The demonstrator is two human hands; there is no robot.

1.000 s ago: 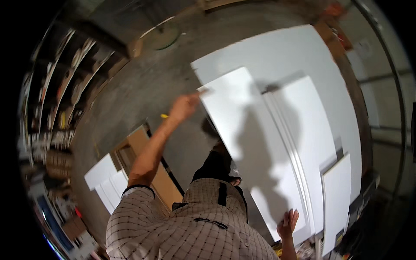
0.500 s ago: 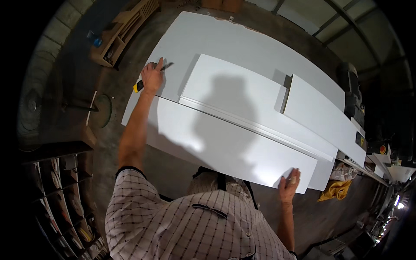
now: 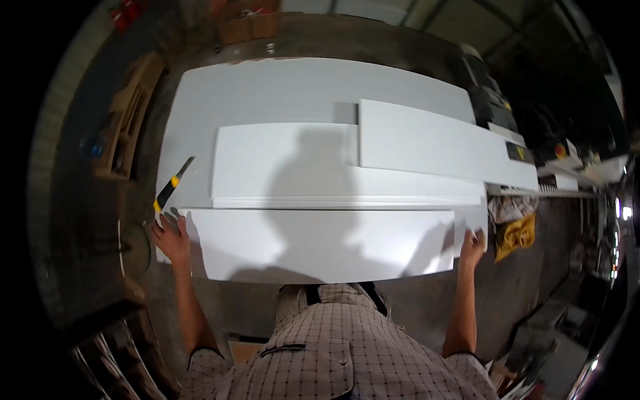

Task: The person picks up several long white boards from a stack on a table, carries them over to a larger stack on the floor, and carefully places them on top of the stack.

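Note:
A long white board (image 3: 393,233) lies flat along the near edge of the white-topped table (image 3: 267,90). My left hand (image 3: 172,241) is at the board's left end, fingers apart; whether it touches the board I cannot tell. Just beyond its fingertips rests a black and yellow utility knife (image 3: 172,189), blade pointing away and to the right. Past the board's right end, by the table's right edge, my right hand (image 3: 473,248) has its fingers apart and holds nothing. Behind the near board lies a wider white board (image 3: 253,157), and another white board (image 3: 413,137) overlaps it at the right.
A dark machine (image 3: 487,90) stands beyond the table's right side. Close to the right edge hangs a yellow bag (image 3: 517,235). A wooden cabinet (image 3: 130,117) is on the floor at the left, and cardboard boxes (image 3: 250,25) sit behind the table.
My left hand has let go of the knife, which now lies on the table. My right hand has come off the near board. My view has turned and shifted.

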